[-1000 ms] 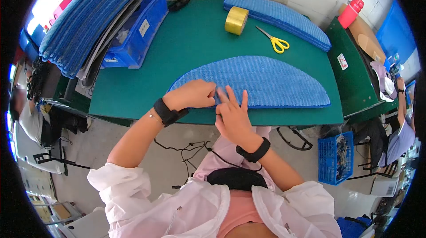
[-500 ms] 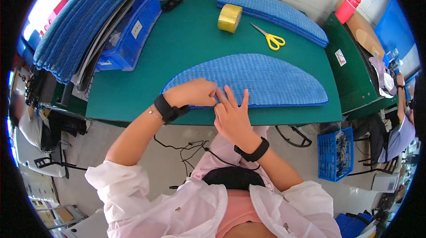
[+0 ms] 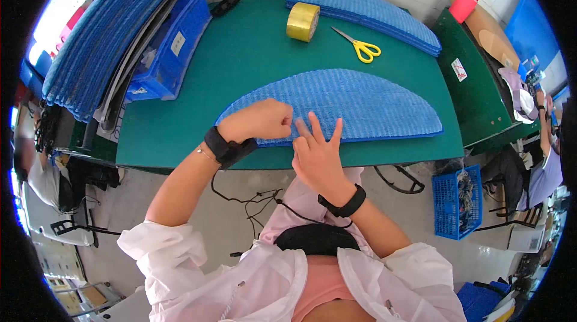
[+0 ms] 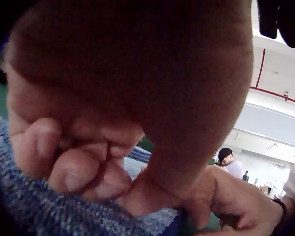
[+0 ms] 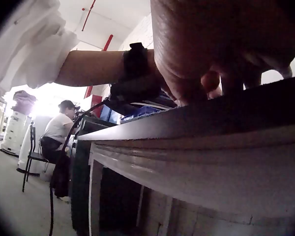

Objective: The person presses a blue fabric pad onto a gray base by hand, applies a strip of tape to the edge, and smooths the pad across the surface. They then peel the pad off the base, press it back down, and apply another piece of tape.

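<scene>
In the head view a blue half-moon mop pad (image 3: 360, 103) lies near the front of the green table, its straight bound edge toward me. My left hand (image 3: 259, 121) is over its left front part, fingers curled. In the left wrist view those curled fingers (image 4: 73, 172) are low against the ribbed cloth; I cannot tell whether anything thin is pinched there. My right hand (image 3: 320, 163) is right beside it at the pad's front edge. Several of its fingers spread forward over the cloth, while the one nearest the left hand is bent. The thumb is hidden from above.
Behind the pad lie yellow-handled scissors (image 3: 363, 48), a yellow tape roll (image 3: 302, 21) and stacked blue pads (image 3: 366, 15). A blue bin (image 3: 180, 51) and a tall pad pile (image 3: 114, 33) stand left. A red bottle (image 3: 467, 0) is at right; a blue basket (image 3: 457, 205) sits on the floor.
The head view has shifted a little, so the table things appear further left and higher. Both hands stay at the pad's front edge, with only slight finger movement.
</scene>
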Available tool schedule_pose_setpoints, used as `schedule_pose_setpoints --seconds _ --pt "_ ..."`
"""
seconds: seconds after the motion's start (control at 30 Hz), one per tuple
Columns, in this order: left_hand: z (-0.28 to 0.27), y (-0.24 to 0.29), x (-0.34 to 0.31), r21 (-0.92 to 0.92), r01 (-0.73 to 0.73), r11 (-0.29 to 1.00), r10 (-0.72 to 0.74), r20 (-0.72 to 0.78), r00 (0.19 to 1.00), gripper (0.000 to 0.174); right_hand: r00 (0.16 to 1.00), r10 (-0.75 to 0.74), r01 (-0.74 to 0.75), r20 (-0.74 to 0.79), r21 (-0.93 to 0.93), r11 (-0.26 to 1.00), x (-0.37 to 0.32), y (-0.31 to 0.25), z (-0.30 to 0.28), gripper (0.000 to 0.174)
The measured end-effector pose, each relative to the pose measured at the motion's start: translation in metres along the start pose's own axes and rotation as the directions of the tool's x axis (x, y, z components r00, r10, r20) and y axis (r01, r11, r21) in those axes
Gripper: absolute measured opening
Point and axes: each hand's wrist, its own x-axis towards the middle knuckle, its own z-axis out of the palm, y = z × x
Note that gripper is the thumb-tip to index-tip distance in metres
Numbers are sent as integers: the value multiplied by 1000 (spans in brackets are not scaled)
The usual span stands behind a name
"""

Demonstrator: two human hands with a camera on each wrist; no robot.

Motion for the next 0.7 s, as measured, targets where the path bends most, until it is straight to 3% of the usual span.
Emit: schedule_pose_setpoints --seconds 0.13,0.2,0.4,0.5,0.57,0.7 --pt "6 -1 5 7 25 1000 -26 55 998 22 1000 5 -5 2 40 999 -6 2 -1 21" --pt "4 1 5 -20 41 999 -40 60 997 25 998 30 -20 -55 171 985 -9 6 -1 21" --pt "4 4 4 -19 28 999 -27 63 998 20 999 32 -30 -23 52 998 -9 7 -10 23" --pt "3 7 8 31 19 999 -21 61 998 20 999 36 -36 -3 36 999 -5 4 -10 24" --pt "9 8 11 15 -19 1000 19 -24 1000 19 999 35 -34 -11 38 999 -7 4 -7 24" --pt "12 7 14 -9 28 1000 -28 34 999 19 998 41 -37 -42 88 995 -13 10 -5 22"
